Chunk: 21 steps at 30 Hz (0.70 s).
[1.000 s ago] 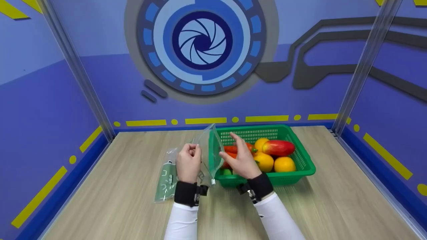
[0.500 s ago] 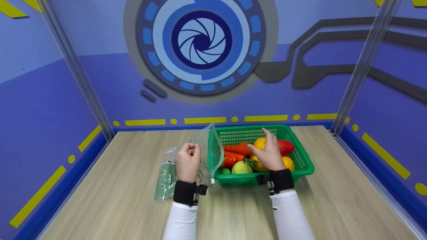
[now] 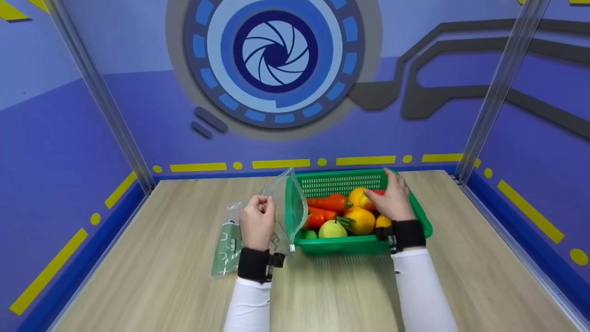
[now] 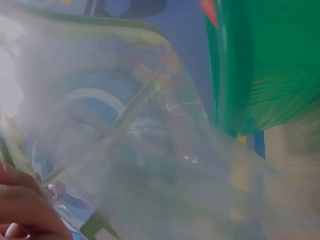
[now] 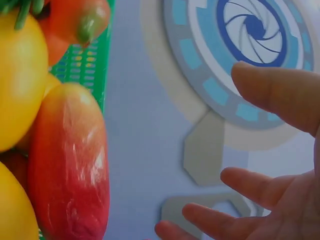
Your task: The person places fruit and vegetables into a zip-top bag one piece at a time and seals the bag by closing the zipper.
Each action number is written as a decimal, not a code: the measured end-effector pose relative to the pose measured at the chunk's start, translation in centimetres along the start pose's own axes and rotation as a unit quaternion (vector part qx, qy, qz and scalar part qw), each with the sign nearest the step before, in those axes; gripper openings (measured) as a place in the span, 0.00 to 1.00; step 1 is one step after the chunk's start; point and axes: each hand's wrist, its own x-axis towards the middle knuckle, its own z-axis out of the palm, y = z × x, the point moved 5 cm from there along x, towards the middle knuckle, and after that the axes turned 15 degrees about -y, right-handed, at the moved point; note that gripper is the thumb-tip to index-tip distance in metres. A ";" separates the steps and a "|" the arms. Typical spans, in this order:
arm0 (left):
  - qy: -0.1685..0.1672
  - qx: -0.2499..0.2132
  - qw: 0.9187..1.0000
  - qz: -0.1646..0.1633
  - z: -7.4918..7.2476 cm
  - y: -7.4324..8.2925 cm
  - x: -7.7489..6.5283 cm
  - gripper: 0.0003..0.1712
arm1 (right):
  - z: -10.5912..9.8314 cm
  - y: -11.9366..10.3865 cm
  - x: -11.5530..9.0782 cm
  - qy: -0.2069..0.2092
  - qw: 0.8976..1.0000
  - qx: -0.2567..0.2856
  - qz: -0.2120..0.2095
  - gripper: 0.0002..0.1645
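My left hand [image 3: 257, 223] pinches the edge of a clear zip bag [image 3: 295, 212], whose mouth gapes toward the basket. In the left wrist view, the zip bag [image 4: 150, 150] fills most of the picture, with curled fingers [image 4: 25, 200] at lower left. My right hand [image 3: 394, 198] hovers over the right side of the green basket [image 3: 345, 245], its fingers spread and holding nothing. Below it lies a long red-and-yellow fruit [image 5: 70, 165], apart from the right hand [image 5: 280, 165] in the right wrist view. The hand partly hides this fruit in the head view.
Carrots [image 3: 329, 203], a tomato [image 3: 315, 221], a pale green round fruit [image 3: 333, 229] and several orange-yellow fruits [image 3: 359, 221] fill the basket. Left of the bag, a flat clear packet with a green panel [image 3: 226, 251] lies on the wooden table [image 3: 156, 258]. Blue walls [image 3: 221, 152] enclose the table.
My right hand has moved right, from beside the bag's mouth to above the basket's right side, uncovering the carrots and pale green fruit. The left hand keeps its hold on the bag.
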 end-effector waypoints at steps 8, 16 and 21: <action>0.002 -0.003 1.000 0.002 -0.1 0.0 0.2 0.09 | -0.8 0.6 3.0 -0.084 0.989 -0.119 0.012 0.45; 0.004 -0.001 1.000 0.011 -0.2 0.1 0.2 0.08 | 0.5 2.4 5.0 -0.150 0.969 -0.196 0.023 0.46; 0.003 0.009 1.000 0.009 0.0 0.0 0.1 0.08 | 1.0 4.0 5.7 -0.151 0.970 -0.184 0.039 0.49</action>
